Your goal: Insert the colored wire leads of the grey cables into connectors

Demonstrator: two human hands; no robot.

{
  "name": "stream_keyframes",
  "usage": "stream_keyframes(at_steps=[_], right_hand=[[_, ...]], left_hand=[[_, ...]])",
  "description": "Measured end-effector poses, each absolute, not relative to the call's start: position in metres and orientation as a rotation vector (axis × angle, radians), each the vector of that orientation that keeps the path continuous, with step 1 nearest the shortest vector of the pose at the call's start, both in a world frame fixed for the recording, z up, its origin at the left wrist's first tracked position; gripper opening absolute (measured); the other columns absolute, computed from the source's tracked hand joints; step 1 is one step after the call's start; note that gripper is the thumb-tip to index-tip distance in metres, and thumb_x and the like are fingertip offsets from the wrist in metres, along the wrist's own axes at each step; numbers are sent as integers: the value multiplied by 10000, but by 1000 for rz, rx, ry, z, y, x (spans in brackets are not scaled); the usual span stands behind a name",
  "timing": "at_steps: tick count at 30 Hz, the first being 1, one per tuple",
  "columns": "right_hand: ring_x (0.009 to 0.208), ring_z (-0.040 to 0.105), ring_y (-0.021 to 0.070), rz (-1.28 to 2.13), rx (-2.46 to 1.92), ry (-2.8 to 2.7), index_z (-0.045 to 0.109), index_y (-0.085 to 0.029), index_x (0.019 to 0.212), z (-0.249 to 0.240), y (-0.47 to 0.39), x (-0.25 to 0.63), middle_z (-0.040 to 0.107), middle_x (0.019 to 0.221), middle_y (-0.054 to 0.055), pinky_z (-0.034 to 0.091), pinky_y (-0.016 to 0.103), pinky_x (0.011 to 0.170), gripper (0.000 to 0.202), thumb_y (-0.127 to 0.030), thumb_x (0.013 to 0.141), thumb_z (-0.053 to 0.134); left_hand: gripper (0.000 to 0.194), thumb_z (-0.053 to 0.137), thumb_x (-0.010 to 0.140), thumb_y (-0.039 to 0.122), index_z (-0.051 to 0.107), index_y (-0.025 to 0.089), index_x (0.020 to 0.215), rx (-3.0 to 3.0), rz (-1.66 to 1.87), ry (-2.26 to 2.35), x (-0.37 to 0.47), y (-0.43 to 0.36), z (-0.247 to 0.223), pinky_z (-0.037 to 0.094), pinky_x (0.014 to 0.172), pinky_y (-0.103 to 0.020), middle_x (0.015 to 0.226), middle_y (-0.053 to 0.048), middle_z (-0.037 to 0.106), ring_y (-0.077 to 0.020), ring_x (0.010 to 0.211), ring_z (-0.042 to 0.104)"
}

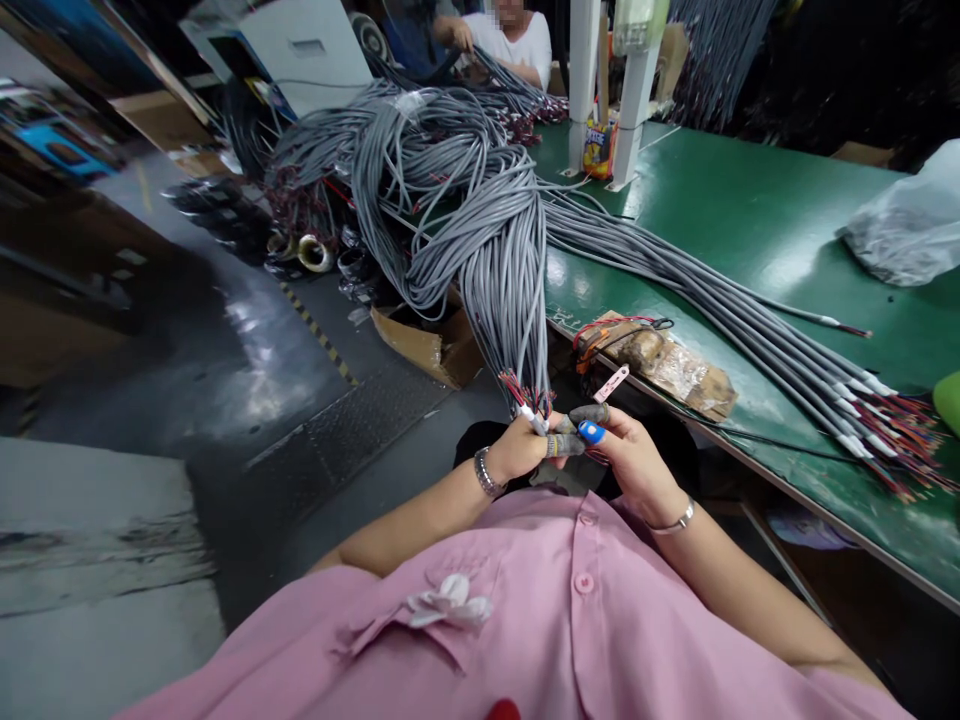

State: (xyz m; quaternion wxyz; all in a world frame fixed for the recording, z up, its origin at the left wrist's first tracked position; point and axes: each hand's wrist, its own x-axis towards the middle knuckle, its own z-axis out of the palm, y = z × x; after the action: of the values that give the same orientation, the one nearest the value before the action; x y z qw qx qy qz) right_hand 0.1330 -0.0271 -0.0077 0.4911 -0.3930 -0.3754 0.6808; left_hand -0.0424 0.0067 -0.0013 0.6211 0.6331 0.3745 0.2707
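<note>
In front of my pink shirt, my left hand (525, 445) is closed around the end of a grey cable, where a white wrapped part (534, 420) shows above the fingers. Close against it, my right hand (626, 450) pinches at thin reddish wires that show a little below the fingertips. Grey finger covers are on fingers of both hands, and a blue one sits on my right thumb. The exact grip is partly hidden by the fingers. Just beyond my hands hangs a thick bundle of grey cables (510, 280), its stripped ends showing red and dark wires.
More grey cables (697, 270) with white-wrapped ends lie across the green table (750, 210). A taped wooden block (675, 370) sits at its edge. A plastic bag (911, 220) lies at right. Below is a cardboard box (420, 345). Another person (517, 45) handles cables behind.
</note>
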Motion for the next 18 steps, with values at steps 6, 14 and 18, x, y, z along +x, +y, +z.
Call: stream_keyframes(at_steps=[6, 14, 18], right_hand=[[645, 569, 135, 1512, -1032, -897, 721, -200, 803, -10, -27, 128, 690, 739, 6, 452, 278, 646, 208, -384, 725, 780], [607, 514, 121, 1403, -1092, -835, 734, -196, 809, -21, -28, 125, 654, 701, 2, 407, 261, 579, 223, -390, 714, 788], [663, 549, 128, 1485, -1040, -812, 720, -203, 868, -22, -28, 129, 662, 775, 7, 432, 259, 616, 252, -413, 738, 769]], left_hand=[[417, 672, 780, 492, 615, 132, 576, 1449, 651, 867, -42, 5, -9, 382, 552, -247, 528, -20, 576, -102, 508, 489], [399, 684, 774, 490, 614, 130, 618, 1388, 787, 915, -35, -5, -9, 390, 564, -239, 568, -21, 594, -102, 536, 513], [389, 705, 750, 483, 604, 135, 608, 1295, 811, 901, -34, -3, -9, 387, 546, -236, 537, -14, 587, -100, 513, 507]])
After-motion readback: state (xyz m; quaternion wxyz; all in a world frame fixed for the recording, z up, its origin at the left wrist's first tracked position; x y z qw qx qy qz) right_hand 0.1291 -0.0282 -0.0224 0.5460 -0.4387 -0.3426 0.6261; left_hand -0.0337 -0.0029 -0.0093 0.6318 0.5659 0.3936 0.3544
